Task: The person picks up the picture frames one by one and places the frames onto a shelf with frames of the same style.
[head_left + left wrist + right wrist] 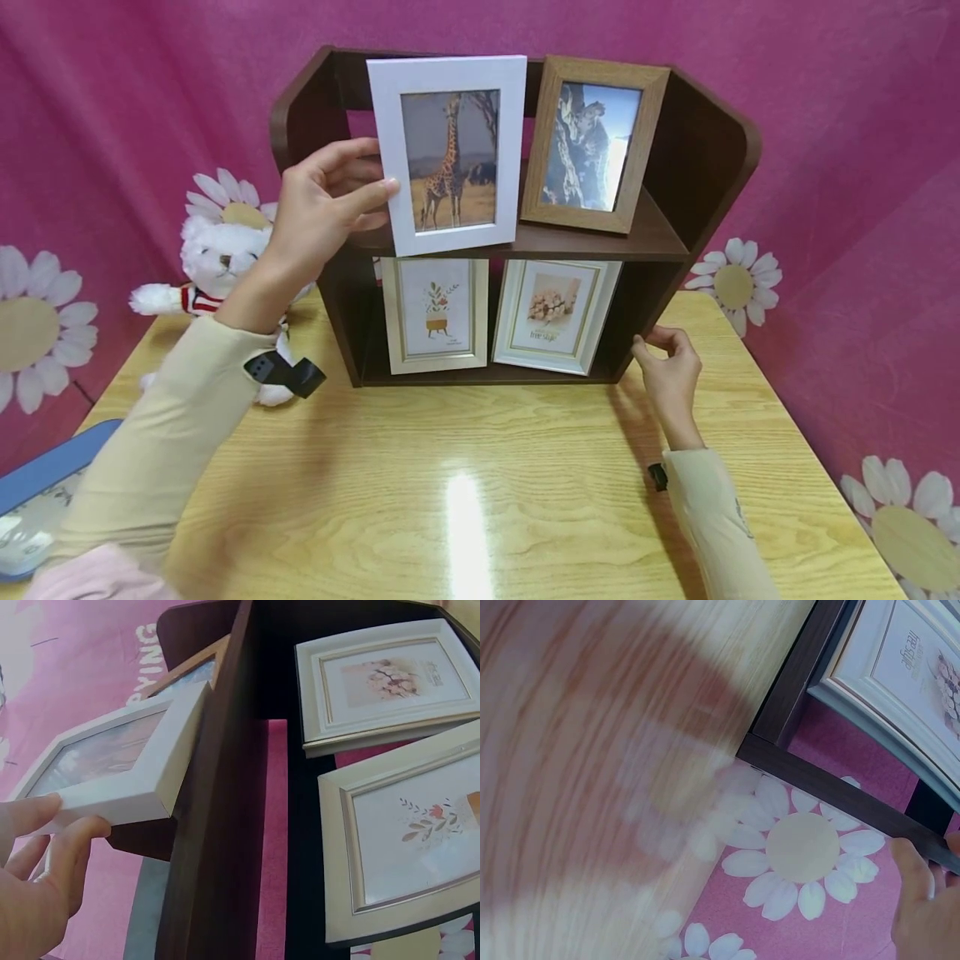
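Note:
My left hand (318, 200) pinches the left edge of a white picture frame (386, 167) with a giraffe photo, the thumb in front. The frame stands tilted at the upper shelf's front; in the left wrist view, the thumb and fingers grip the white picture frame (161, 787) at one end. Low on the right, my right hand (671, 375) touches the outer side of the dark brown shelf (712, 158), its fingers loosely bent. In the right wrist view, only part of the right hand (922, 900) shows beside the shelf's side panel (840, 799).
A brown wooden picture frame (534, 158) leans at the upper right. Below stand a cream picture frame (397, 325) and a white-and-gold picture frame (510, 312). A white teddy bear (217, 258) sits left of the shelf; a blue-rimmed object (52, 462) lies at the table's (360, 467) left edge.

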The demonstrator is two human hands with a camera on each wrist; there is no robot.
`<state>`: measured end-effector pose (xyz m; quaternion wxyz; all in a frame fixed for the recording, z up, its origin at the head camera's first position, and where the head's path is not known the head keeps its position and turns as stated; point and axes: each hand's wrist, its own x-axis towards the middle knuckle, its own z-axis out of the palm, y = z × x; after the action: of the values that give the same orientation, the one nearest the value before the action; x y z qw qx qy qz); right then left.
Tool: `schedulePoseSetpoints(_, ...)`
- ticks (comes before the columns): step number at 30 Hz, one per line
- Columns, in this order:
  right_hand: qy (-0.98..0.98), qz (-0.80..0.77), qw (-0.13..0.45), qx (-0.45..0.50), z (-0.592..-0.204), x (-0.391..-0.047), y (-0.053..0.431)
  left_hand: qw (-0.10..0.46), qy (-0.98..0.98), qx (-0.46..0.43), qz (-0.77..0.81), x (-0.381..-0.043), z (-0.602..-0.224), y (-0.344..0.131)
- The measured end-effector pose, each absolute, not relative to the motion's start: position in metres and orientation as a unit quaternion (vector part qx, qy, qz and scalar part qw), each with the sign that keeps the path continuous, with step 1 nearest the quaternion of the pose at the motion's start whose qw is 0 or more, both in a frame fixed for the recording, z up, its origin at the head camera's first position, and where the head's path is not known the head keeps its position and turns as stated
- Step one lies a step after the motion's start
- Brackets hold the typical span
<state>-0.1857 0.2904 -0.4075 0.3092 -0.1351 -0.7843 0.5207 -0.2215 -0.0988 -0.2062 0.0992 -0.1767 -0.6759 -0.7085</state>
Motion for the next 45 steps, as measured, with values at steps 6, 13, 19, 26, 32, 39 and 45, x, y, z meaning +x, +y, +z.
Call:
schedulePoseSetpoints(6, -0.784, 0.52, 0.312, -0.133, -0.407, -0.185, 0.29, 0.122, -0.715, -0.169, -0.668, -0.23, -0.205, -0.095)
schedulePoseSetpoints(13, -0.782, 0.522, 0.316, -0.126, -0.41, -0.187, 0.288, 0.15, -0.719, -0.155, -0.66, -0.239, -0.207, -0.094)
schedulePoseSetpoints(19, -0.783, 0.521, 0.315, -0.124, -0.412, -0.188, 0.287, 0.162, -0.727, -0.155, -0.649, -0.242, -0.211, -0.094)
schedulePoseSetpoints(26, -0.784, 0.517, 0.319, -0.13, -0.41, -0.187, 0.288, 0.164, -0.725, -0.155, -0.651, -0.246, -0.212, -0.092)
schedulePoseSetpoints(32, -0.784, 0.516, 0.319, -0.13, -0.41, -0.188, 0.289, 0.166, -0.729, -0.151, -0.647, -0.25, -0.21, -0.091)
schedulePoseSetpoints(39, -0.784, 0.516, 0.32, -0.131, -0.409, -0.188, 0.289, 0.181, -0.748, -0.155, -0.619, -0.258, -0.209, -0.088)
schedulePoseSetpoints(45, -0.789, 0.508, 0.318, -0.135, -0.409, -0.187, 0.29, 0.197, -0.767, -0.158, -0.59, -0.264, -0.21, -0.086)
